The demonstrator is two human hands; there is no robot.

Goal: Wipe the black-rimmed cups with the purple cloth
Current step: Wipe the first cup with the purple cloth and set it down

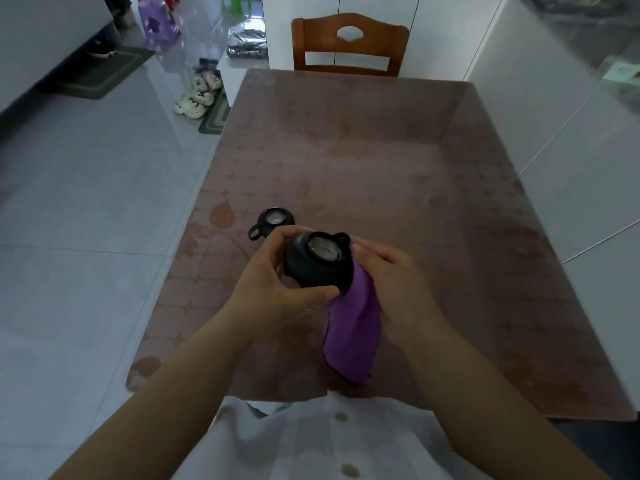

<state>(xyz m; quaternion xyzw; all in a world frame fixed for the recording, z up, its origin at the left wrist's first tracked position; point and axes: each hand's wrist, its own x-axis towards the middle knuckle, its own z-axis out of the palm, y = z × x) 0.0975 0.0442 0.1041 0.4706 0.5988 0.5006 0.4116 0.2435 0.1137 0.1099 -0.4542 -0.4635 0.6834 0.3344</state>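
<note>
Over the brown table I grasp one cup in my left hand, my right hand pinching the purple cloth against its right side, while the second cup stands just beyond, far-left.

Brown table, glossy top with leaf and tile pattern; one black-rimmed cup with side handle stands upright on it near left edge
</note>
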